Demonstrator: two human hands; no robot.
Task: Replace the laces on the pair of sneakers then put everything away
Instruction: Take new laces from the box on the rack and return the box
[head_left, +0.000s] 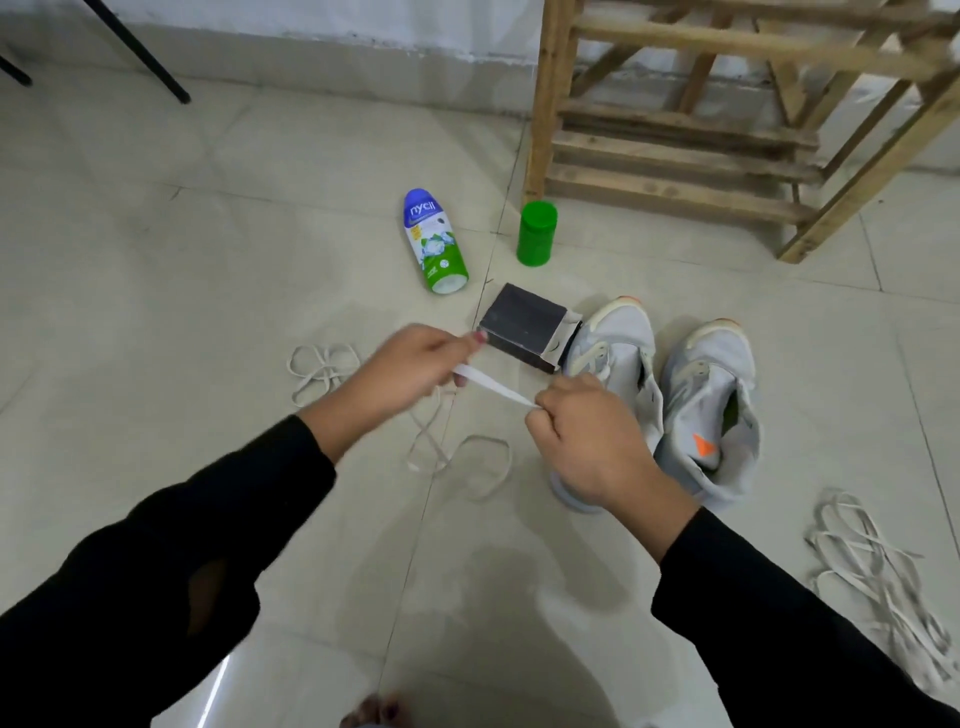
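With our left hand (410, 364) and right hand (582, 436) each pinching the flat white shoelace (493, 387) taut just beside the pair of grey fabric sneakers (706, 384) on the pale tiled floor (208, 260), we should smooth out twists before threading the lowest eyelets.

One wide-angle view from the person's head looks forward and steeply down at the tiled floor (156, 234), close over the left hand (410, 369) and right hand (587, 436) at centre frame; a wooden rack (675, 156) fills the upper right.
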